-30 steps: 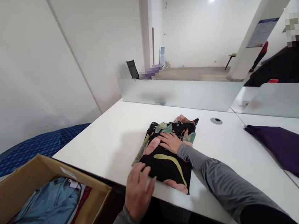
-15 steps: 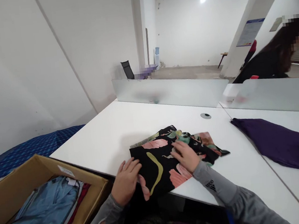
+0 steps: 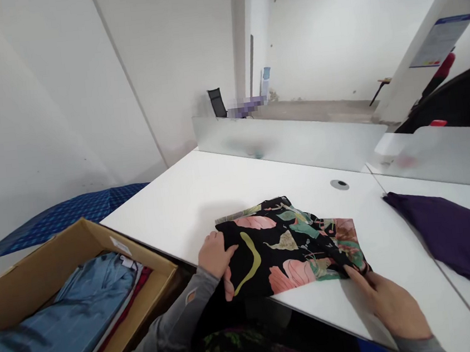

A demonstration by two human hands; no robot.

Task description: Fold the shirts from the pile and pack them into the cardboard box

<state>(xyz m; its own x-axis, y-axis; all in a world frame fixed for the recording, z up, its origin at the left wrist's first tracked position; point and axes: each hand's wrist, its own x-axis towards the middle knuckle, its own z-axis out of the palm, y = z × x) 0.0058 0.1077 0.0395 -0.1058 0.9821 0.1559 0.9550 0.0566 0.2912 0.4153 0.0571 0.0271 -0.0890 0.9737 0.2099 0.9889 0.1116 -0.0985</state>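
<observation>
A folded black floral garment (image 3: 284, 243), printed with pink, green and cream shapes, lies on the white table, its near edge at the table's front edge. My left hand (image 3: 215, 255) is closed on its left edge, thumb on top and fingers partly hidden. At the opposite side my right hand (image 3: 393, 302) pinches the lower right corner between thumb and fingers. The cloth between the hands is mostly flat, with some creases toward the right.
A cardboard box (image 3: 166, 264) holding folded clothes, a blue one (image 3: 76, 310) uppermost, stands at the left. Purple cloth (image 3: 455, 231) lies on the table's right. A frosted divider (image 3: 289, 136) runs along the back. An open blue umbrella (image 3: 75, 215) is beyond the box.
My right hand has moved from the garment's middle to its lower right corner and taken hold; the right side is spread wider. My left hand now grips the left edge. The view has shifted left.
</observation>
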